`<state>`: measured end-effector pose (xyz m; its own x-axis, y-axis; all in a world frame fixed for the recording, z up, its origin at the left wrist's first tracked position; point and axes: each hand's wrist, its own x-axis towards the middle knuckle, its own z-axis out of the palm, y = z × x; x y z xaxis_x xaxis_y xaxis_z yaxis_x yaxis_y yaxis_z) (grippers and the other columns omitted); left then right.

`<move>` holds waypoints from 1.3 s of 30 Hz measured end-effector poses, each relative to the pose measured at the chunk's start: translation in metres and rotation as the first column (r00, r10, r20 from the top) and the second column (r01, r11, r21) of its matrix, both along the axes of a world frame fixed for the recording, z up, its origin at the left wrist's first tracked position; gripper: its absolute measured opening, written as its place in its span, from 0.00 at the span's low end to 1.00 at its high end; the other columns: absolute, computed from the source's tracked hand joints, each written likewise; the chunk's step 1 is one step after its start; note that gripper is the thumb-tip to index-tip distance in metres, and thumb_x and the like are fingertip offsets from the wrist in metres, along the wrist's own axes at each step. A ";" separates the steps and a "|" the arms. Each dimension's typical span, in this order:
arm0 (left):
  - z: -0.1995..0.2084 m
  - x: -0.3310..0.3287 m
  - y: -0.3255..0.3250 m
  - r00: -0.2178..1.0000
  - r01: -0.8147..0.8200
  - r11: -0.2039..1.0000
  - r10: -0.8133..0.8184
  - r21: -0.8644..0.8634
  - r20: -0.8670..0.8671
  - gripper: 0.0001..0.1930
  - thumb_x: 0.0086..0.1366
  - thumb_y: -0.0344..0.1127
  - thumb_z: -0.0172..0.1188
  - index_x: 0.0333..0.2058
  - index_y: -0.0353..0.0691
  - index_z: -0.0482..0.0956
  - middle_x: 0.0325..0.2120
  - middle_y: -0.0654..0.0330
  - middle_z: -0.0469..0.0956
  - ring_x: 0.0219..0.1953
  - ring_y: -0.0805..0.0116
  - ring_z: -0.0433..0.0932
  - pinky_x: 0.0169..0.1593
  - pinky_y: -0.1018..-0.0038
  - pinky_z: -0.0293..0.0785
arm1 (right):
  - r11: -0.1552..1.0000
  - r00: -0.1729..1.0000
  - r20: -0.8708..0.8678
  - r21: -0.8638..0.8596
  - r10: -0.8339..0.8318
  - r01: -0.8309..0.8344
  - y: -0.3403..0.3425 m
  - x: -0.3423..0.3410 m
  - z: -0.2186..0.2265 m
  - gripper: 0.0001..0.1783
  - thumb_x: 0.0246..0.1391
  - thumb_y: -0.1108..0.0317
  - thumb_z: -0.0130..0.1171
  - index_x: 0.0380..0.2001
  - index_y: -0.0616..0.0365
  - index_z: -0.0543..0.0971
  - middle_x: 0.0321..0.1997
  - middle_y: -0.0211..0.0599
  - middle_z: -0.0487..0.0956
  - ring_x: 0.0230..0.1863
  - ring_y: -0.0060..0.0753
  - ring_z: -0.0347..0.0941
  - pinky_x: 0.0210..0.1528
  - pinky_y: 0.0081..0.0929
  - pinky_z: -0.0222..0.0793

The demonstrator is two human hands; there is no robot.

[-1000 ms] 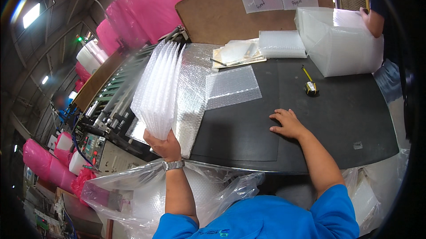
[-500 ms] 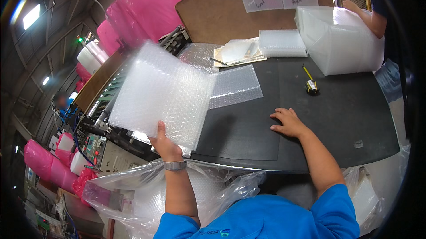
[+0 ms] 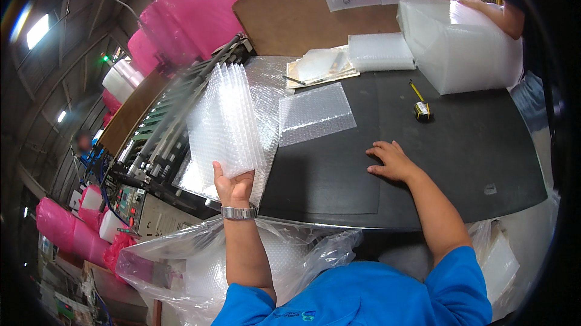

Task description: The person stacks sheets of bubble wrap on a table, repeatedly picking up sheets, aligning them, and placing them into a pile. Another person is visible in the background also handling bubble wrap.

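My left hand (image 3: 235, 188) is closed on the lower edge of several bubble wrap sheets (image 3: 225, 123), which stand tilted and fanned at their upper edges. They are above a silvery bubble-textured surface (image 3: 266, 108) at the table's left side, beside the machine. My right hand (image 3: 392, 160) holds nothing; its fingers are apart, resting on the black table mat (image 3: 321, 181). A single flat bubble wrap sheet (image 3: 318, 113) lies between the hands, farther back. Beyond my right hand is a yellow and black tape measure (image 3: 422, 109) with its tape partly out.
At the back are a bubble wrap stack (image 3: 381, 52), papers with a pen (image 3: 324, 66), and a large clear-wrapped bundle (image 3: 463, 48) touched by another person's arm (image 3: 505, 19). A roller machine (image 3: 166, 132) adjoins the left side. A clear plastic bag (image 3: 175, 259) hangs below the front edge.
The sheets in my left hand have swung from wide and blurred to narrow and upright, uncovering the machine's rollers and the silvery surface. My right hand stays nearly in place.
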<state>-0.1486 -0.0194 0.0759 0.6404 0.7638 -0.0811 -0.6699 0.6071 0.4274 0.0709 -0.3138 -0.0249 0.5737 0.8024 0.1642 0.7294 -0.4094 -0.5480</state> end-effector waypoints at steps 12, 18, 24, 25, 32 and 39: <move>0.000 -0.005 -0.017 0.998 -0.006 0.975 -0.008 0.224 0.062 0.29 0.63 0.50 0.44 0.56 0.37 0.55 0.53 0.53 0.61 0.54 0.55 0.62 0.55 0.56 0.59 | 1.000 0.994 -0.106 -0.001 0.021 -0.021 0.004 -0.002 0.011 0.30 0.44 0.51 0.58 0.50 0.51 0.68 0.57 0.44 0.62 0.62 0.39 0.52 0.64 0.47 0.36; -0.021 0.005 -0.074 0.994 0.015 0.842 0.047 0.539 -0.101 0.28 0.61 0.46 0.50 0.53 0.35 0.57 0.50 0.52 0.64 0.51 0.57 0.64 0.53 0.59 0.63 | 0.761 0.544 -0.659 0.646 0.519 0.055 0.015 -0.042 0.029 0.54 0.37 0.40 0.61 0.62 0.50 0.47 0.62 0.48 0.53 0.64 0.43 0.47 0.62 0.43 0.41; -0.073 0.008 -0.115 0.992 0.057 0.725 0.035 0.687 -0.119 0.33 0.60 0.52 0.49 0.57 0.37 0.52 0.54 0.55 0.58 0.56 0.59 0.58 0.59 0.60 0.54 | 0.480 0.116 -0.603 0.724 0.790 0.495 0.020 -0.091 0.036 0.48 0.34 0.47 0.67 0.55 0.58 0.58 0.55 0.41 0.64 0.58 0.39 0.58 0.58 0.40 0.54; -0.074 0.006 -0.120 0.999 0.024 0.749 0.001 0.663 -0.037 0.34 0.61 0.54 0.45 0.57 0.37 0.51 0.55 0.55 0.57 0.57 0.58 0.56 0.59 0.61 0.52 | 0.488 0.054 -0.618 0.669 0.785 0.560 0.013 -0.092 0.035 0.45 0.34 0.49 0.67 0.54 0.58 0.60 0.53 0.40 0.67 0.56 0.38 0.60 0.57 0.40 0.56; -0.092 -0.008 -0.095 0.867 0.035 0.056 0.495 0.998 -0.058 0.29 0.64 0.51 0.39 0.56 0.34 0.54 0.53 0.49 0.61 0.53 0.56 0.63 0.55 0.63 0.61 | 0.434 0.029 -0.623 0.576 0.782 0.692 -0.036 -0.108 0.021 0.38 0.37 0.53 0.66 0.51 0.58 0.65 0.50 0.41 0.70 0.52 0.39 0.65 0.54 0.41 0.61; -0.086 -0.034 -0.028 0.681 0.150 -0.195 0.731 0.969 0.041 0.37 0.59 0.55 0.47 0.58 0.35 0.50 0.55 0.48 0.56 0.56 0.55 0.60 0.57 0.60 0.60 | 0.226 0.355 -0.688 0.603 0.633 0.765 -0.148 -0.096 0.001 0.29 0.43 0.58 0.60 0.47 0.61 0.69 0.43 0.43 0.74 0.45 0.40 0.71 0.52 0.40 0.64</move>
